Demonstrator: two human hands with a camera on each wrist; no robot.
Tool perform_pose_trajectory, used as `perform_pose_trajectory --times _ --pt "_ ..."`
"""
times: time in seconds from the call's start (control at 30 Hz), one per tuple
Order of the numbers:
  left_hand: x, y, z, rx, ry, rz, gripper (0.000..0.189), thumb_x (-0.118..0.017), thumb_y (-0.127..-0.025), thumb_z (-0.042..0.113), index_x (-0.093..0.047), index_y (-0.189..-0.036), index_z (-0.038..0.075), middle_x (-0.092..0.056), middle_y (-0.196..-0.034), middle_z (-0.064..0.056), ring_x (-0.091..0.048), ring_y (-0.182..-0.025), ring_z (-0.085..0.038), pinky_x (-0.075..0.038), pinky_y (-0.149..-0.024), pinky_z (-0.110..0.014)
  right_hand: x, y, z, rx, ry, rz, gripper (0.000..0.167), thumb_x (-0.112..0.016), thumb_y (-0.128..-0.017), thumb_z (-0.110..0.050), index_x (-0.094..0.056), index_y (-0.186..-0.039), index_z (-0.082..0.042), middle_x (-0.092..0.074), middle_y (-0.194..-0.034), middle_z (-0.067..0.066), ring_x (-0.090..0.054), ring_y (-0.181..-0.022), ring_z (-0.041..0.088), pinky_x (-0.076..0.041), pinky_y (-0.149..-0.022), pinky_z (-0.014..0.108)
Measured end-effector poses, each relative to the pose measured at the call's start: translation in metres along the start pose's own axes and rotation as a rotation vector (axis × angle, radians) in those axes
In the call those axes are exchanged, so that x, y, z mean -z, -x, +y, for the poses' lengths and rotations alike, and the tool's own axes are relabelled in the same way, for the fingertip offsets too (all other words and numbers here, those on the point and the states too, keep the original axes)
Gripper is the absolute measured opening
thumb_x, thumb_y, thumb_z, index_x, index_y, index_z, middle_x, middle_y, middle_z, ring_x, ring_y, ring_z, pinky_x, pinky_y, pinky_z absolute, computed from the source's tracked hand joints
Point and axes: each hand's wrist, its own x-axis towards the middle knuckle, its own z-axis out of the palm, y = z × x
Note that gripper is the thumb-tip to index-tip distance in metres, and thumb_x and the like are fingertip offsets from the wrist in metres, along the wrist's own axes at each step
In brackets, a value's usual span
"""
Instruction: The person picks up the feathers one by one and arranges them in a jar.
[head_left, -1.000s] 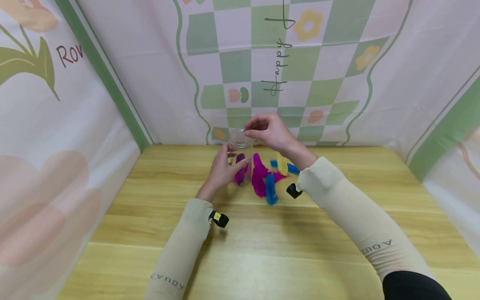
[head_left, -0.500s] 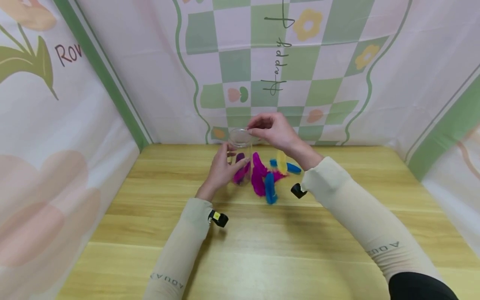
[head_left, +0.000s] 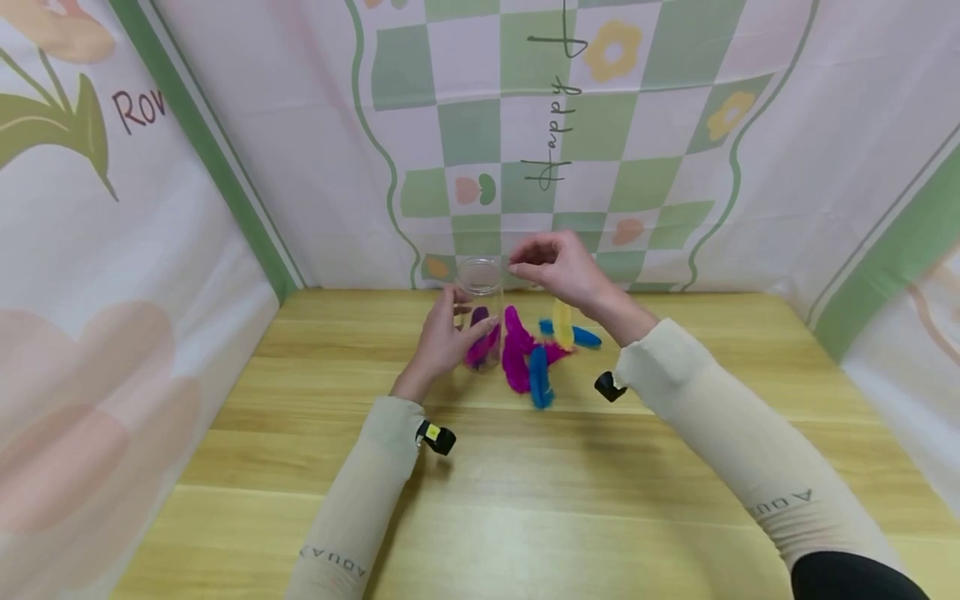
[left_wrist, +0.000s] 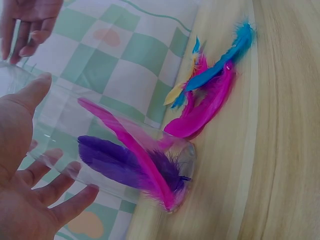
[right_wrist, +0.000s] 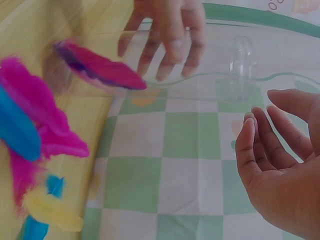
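My left hand (head_left: 442, 337) grips a tall clear jar (head_left: 486, 302), thumb on one side and fingers on the other. The jar stands upright on the table. Inside it, at the bottom, lean a purple feather (left_wrist: 110, 160) and a magenta feather (left_wrist: 142, 155). Just right of the jar's rim (right_wrist: 242, 67), my right hand (head_left: 562, 267) hovers apart from it, fingers loosely bent with nothing between them. Beside the jar lie magenta feathers (head_left: 516, 358), a blue feather (head_left: 540, 379), a yellow feather (head_left: 562, 325) and another blue feather (head_left: 588, 337).
The wooden table (head_left: 495, 500) ends at a hanging cloth (head_left: 480, 133) with green checks, close behind the jar. More printed cloth (head_left: 97, 350) hangs on the left. A small black camera (head_left: 437, 437) sits on the left wrist.
My right hand has drawn away from the jar's rim to the right, leaving a gap. The left hand, the jar and the feathers stay where they were.
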Motion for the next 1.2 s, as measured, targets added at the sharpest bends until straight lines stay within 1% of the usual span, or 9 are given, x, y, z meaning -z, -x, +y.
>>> perform_pose_trajectory --times 0.1,0.27,0.33,0.47,0.63,0.87,1.03,1.2 --pt "0.0 0.0 -0.001 0.006 -0.01 -0.004 0.061 -0.077 -0.092 0.039 -0.045 -0.131 0.004 -0.052 -0.14 -0.012 -0.056 -0.127 -0.031 -0.053 -0.102 -0.048 0.002 0.003 0.007 -0.036 0.018 0.001 0.017 -0.07 -0.099 -0.018 -0.072 -0.11 -0.005 -0.07 -0.109 0.014 -0.064 -0.093 0.023 -0.055 -0.077 0.03" --pt "-0.001 0.0 -0.002 0.015 -0.018 -0.005 0.061 -0.077 -0.092 0.042 -0.046 -0.13 0.005 -0.052 -0.14 -0.008 -0.056 -0.127 -0.03 -0.053 -0.1 -0.047 0.005 0.007 0.017 -0.064 0.046 0.0 0.019 -0.069 -0.099 -0.02 -0.072 -0.111 -0.005 -0.07 -0.111 0.017 -0.063 -0.094 0.022 -0.055 -0.08 0.03" --pt "-0.001 0.0 -0.002 0.016 -0.019 -0.005 0.06 -0.077 -0.092 0.042 -0.046 -0.128 0.006 -0.052 -0.14 -0.008 -0.056 -0.127 -0.03 -0.054 -0.1 -0.047 0.005 0.008 0.019 -0.068 0.054 0.002 0.019 -0.069 -0.1 -0.02 -0.072 -0.111 -0.005 -0.07 -0.11 0.016 -0.063 -0.093 0.023 -0.055 -0.079 0.03" --pt "-0.001 0.0 -0.001 0.011 -0.015 -0.001 0.061 -0.078 -0.092 0.041 -0.046 -0.129 0.004 -0.052 -0.139 -0.008 -0.056 -0.126 -0.029 -0.053 -0.1 -0.047 0.006 0.009 0.025 -0.078 0.071 0.005 0.02 -0.07 -0.099 -0.02 -0.072 -0.112 -0.005 -0.07 -0.109 0.015 -0.063 -0.092 0.023 -0.055 -0.075 0.03" --pt "-0.002 -0.001 -0.001 0.009 -0.009 0.007 0.062 -0.078 -0.091 0.041 -0.046 -0.129 0.005 -0.052 -0.139 -0.006 -0.056 -0.126 -0.028 -0.053 -0.1 -0.047 0.008 0.01 0.034 -0.09 0.104 -0.007 0.023 -0.07 -0.099 -0.02 -0.071 -0.115 -0.004 -0.07 -0.112 0.017 -0.063 -0.092 0.021 -0.055 -0.075 0.029" --pt "-0.002 -0.001 -0.002 0.011 -0.009 0.011 0.06 -0.078 -0.091 0.042 -0.046 -0.129 0.007 -0.053 -0.139 -0.007 -0.055 -0.127 -0.027 -0.052 -0.102 -0.047 0.011 0.015 0.045 -0.063 0.143 -0.023 0.023 -0.07 -0.099 -0.021 -0.072 -0.114 -0.004 -0.071 -0.11 0.017 -0.064 -0.092 0.023 -0.056 -0.074 0.029" --pt "-0.002 0.0 -0.001 0.021 -0.02 0.011 0.058 -0.078 -0.091 0.042 -0.047 -0.127 0.009 -0.053 -0.138 -0.006 -0.056 -0.127 -0.028 -0.052 -0.102 -0.048 0.014 0.019 0.056 -0.09 0.166 -0.031 0.026 -0.07 -0.099 -0.024 -0.071 -0.115 -0.003 -0.071 -0.111 0.015 -0.065 -0.095 0.025 -0.057 -0.079 0.031" --pt "-0.001 0.0 -0.001 0.021 -0.018 0.004 0.061 -0.078 -0.091 0.042 -0.047 -0.128 0.006 -0.052 -0.139 -0.006 -0.055 -0.127 -0.028 -0.052 -0.101 -0.048 0.014 0.021 0.07 -0.119 0.165 -0.036 0.024 -0.07 -0.099 -0.021 -0.07 -0.116 -0.003 -0.07 -0.111 0.015 -0.065 -0.096 0.027 -0.058 -0.078 0.03"
